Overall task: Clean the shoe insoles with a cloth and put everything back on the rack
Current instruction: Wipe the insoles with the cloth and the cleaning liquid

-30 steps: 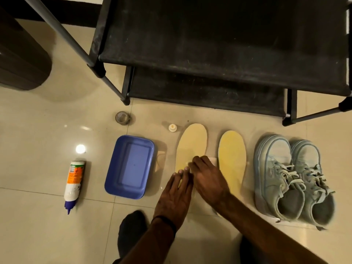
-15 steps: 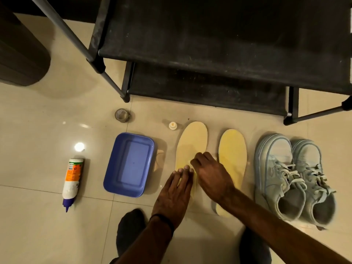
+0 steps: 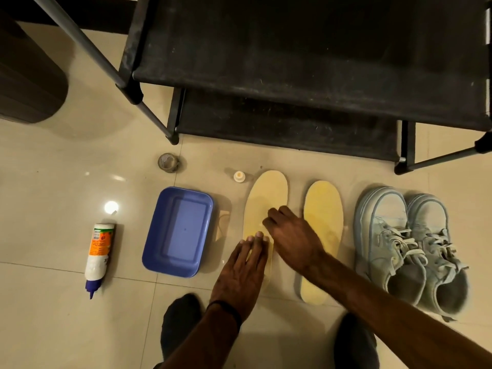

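Floor: two yellow insoles side by side before the black rack (image 3: 306, 62). Left insole (image 3: 269, 198) lay under both hands: left hand (image 3: 242, 272) flat, fingers straight, pressing its near half; right hand (image 3: 292, 235) curled at its middle, cloth not visible, grip unclear. Right insole (image 3: 323, 209) lay bare. Shoes (image 3: 410, 246) stood right; blue tray (image 3: 178, 233) and bottle (image 3: 98, 254) lay left.

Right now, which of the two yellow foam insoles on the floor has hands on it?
The paler yellow insole nearer the blue plastic tub: the left hand presses it flat while the right hand works across it. The deeper yellow insole beside the grey sneakers lies untouched.
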